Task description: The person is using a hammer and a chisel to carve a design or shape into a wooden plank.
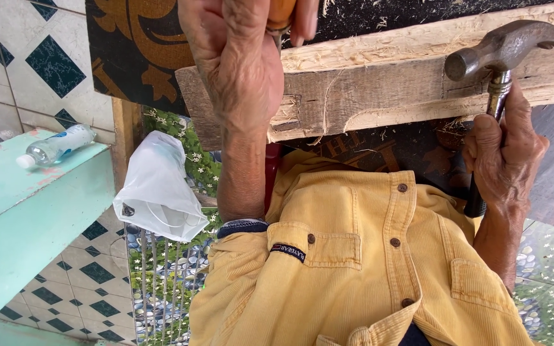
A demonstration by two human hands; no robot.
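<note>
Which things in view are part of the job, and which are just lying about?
In use:
- orange-handled tool, in left grip
- claw hammer, in right grip
- notched wooden plank

Lying about:
- plastic bottle on the turquoise ledge
- white plastic bag

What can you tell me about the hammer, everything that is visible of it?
The hammer is a claw hammer with a dark, worn metal head: a round striking face on one end, a curved claw on the other. A shiny metal neck joins the head to a dark handle. The right hand wraps around the handle, hiding most of it. The head lies against the rough wooden plank, near its edge, and the handle points away from the plank towards the person's yellow shirt.
</note>
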